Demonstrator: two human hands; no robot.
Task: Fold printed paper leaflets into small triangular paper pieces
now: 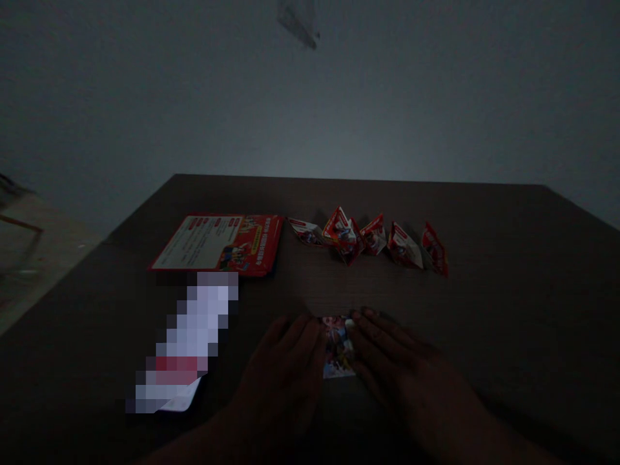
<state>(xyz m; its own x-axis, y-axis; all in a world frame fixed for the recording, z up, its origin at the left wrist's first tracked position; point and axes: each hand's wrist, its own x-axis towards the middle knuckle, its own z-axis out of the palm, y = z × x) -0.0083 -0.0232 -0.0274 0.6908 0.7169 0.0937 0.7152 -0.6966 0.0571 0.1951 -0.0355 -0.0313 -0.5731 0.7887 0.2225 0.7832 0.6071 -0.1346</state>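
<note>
A small sheet of colourful printed paper (338, 349) lies on the dark table near its front. My left hand (288, 361) rests flat over its left edge, fingers stretched out together. On the right edge, my right hand (400, 355) also lies flat with straight fingers. Both hands cover the sides of the paper, so its full outline is hidden. Beyond them stands a row of several folded paper pieces (343, 236) in red and white.
At the back left lies a stack of red-and-white printed sheets (213, 245). In front of it is a phone-like device (186, 349) with a bright, blurred-out screen. The dark wooden table (508, 290) reaches a pale wall (387, 97). The room is dim.
</note>
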